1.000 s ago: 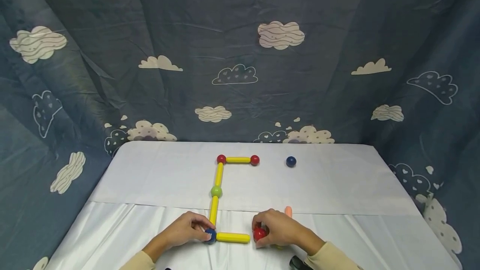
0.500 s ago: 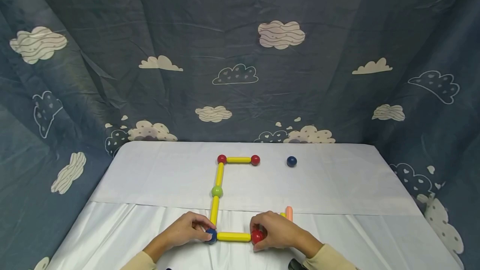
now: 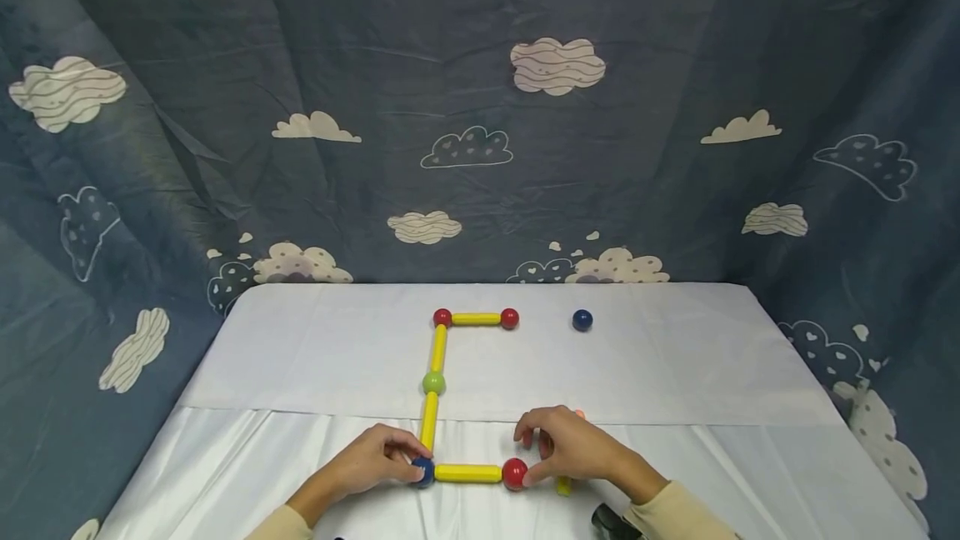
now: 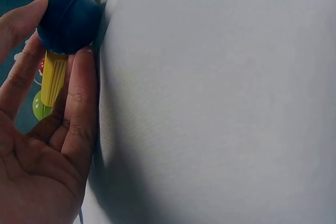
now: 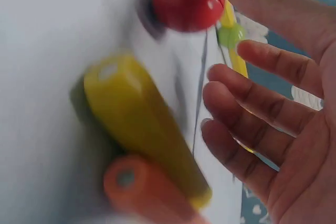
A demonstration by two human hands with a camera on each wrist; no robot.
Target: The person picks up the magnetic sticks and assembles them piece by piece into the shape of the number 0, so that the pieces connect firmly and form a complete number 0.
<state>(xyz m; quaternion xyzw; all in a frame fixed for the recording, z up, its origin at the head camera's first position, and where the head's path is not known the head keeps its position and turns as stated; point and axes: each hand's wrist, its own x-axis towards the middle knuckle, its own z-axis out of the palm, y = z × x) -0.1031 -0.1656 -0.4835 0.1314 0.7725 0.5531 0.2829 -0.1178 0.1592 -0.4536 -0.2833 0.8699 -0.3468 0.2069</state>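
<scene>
My left hand (image 3: 375, 458) pinches a blue ball (image 4: 69, 22) between thumb and fingers at the near left corner of a chain of rods and balls. From that ball a yellow rod (image 3: 468, 473) runs right to a red ball (image 3: 514, 474). Another yellow rod (image 3: 429, 421) leads away to a green ball (image 3: 433, 382). My right hand (image 3: 573, 444) is beside the red ball, its fingers spread and its thumb at the ball's right side. Nothing lies between its fingers. In the right wrist view a loose yellow rod (image 5: 142, 124) and an orange rod (image 5: 149, 190) lie below the hand.
Beyond the green ball, a yellow rod (image 3: 438, 348) reaches a far red ball (image 3: 442, 318). One more yellow rod (image 3: 476, 319) joins that to another red ball (image 3: 510, 318). A loose blue ball (image 3: 582, 320) sits at the back right. A dark object (image 3: 613, 522) is near my right sleeve.
My right hand brought the red ball left against the end of the near yellow rod, then let go and drew back right. My left hand kept its hold on the blue ball.
</scene>
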